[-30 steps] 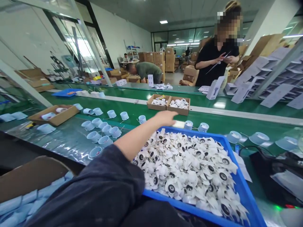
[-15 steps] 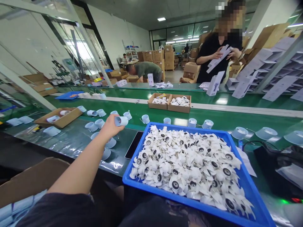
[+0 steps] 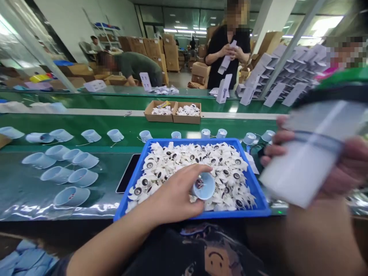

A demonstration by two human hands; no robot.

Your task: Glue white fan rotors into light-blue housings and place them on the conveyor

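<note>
Since the earlier frame, the light blue cup (image 3: 207, 186) has moved with the left hand (image 3: 179, 191) from over the loose cups (image 3: 76, 197) to above the blue tray (image 3: 244, 213). It sits just right of the palm, pinched between thumb and fingers, its open mouth facing the camera. The right hand (image 3: 349, 166), now in view, grips a blurred, tilted pale container (image 3: 301, 165). White bladed parts (image 3: 178, 154), many with dark centres, fill the tray. Left of it, a dark flat device (image 3: 127, 175) and the loose cups rest on the counter (image 3: 103, 205). Beyond stand 2 cartons (image 3: 186, 119) side by side.
</note>
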